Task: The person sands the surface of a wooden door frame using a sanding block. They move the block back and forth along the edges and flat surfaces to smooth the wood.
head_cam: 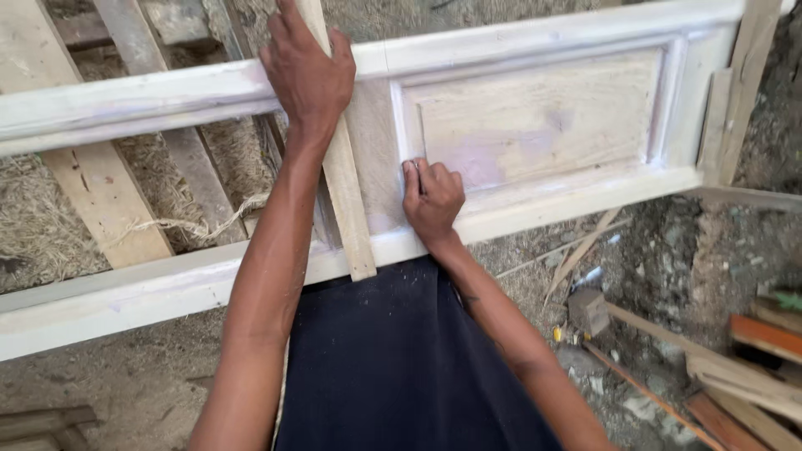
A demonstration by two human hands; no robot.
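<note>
Between the two rails of the frame (535, 42), left of the slat (347, 209), an open gap shows planks (100, 192) and rope (200, 221) beneath. The panel (543, 117) closes the right half. Scrap wood (743, 367) clutters the ground at right.

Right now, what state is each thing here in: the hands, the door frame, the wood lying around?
Left hand: spread flat, pressing on the narrow pale wooden strip.
Right hand: curled against the panel's moulding edge; whether it holds anything, I cannot tell.
White-primed wooden door frame: lying flat, unevenly coated.
Recessed bare-wood panel: patchy, partly smeared white.
Frayed rope: loose, slack.
Scrap boards: scattered on the dirt.
</note>
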